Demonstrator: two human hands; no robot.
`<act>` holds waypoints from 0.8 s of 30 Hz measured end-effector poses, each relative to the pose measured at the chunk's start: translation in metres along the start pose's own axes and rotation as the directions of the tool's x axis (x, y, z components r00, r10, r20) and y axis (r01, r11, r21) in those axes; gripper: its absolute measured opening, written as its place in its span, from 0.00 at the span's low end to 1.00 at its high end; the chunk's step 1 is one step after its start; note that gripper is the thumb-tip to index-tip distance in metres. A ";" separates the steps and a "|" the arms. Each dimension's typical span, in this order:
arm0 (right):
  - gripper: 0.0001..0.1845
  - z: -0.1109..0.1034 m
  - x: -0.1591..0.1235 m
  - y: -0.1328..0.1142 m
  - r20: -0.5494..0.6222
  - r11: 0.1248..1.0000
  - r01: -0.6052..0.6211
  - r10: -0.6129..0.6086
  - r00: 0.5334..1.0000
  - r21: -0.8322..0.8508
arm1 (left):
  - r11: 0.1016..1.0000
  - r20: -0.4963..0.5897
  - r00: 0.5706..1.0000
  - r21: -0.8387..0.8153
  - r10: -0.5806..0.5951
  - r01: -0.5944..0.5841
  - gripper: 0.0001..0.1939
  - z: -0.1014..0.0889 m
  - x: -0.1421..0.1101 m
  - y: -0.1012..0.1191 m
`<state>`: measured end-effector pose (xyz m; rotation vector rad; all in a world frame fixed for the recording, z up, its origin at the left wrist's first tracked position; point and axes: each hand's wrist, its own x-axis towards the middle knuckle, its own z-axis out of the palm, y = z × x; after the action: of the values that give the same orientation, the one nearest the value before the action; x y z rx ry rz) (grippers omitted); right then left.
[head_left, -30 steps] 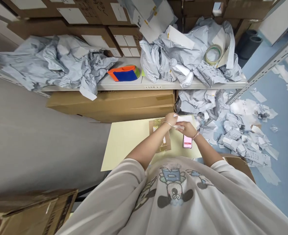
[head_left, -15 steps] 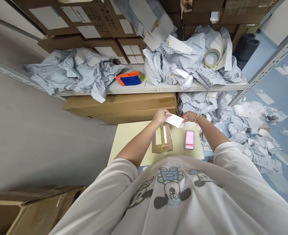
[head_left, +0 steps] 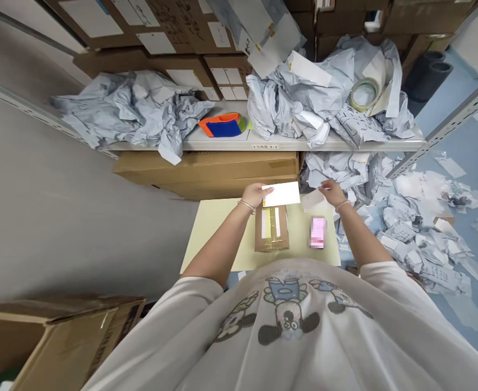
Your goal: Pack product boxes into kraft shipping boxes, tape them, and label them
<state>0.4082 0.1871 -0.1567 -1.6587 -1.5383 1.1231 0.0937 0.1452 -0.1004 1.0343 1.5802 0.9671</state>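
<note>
While left hand holds white label, shelf tag reads roughly 3-2.

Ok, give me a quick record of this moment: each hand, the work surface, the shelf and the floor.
Left hand: holding a white label by one end, above the parcel
Right hand: just above a white paper slip, contact unclear
Work surface: pale yellow board with a taped brown parcel and a pixelated pink item
Shelf: crumpled grey mailers, tape roll
Floor: torn white paper scraps
</note>
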 end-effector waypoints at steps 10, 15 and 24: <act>0.25 0.036 -0.113 -0.074 0.348 0.756 -0.137 -0.126 0.929 0.639 | 0.992 0.006 0.996 0.088 0.092 -0.092 0.22 -0.003 -0.053 0.016; 0.23 0.050 -0.139 -0.081 0.315 0.682 -0.164 -0.103 0.944 0.713 | 0.780 -0.147 0.852 0.503 0.502 -0.372 0.11 0.012 -0.117 0.031; 0.17 0.075 -0.177 -0.102 0.107 0.729 0.032 -0.143 0.984 0.684 | 0.894 0.081 0.919 0.214 0.386 -0.394 0.13 0.029 -0.177 0.020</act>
<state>0.3006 0.0186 -0.0706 -0.9964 -1.0608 1.5535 0.1536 -0.0117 -0.0350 1.5659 1.5051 1.0406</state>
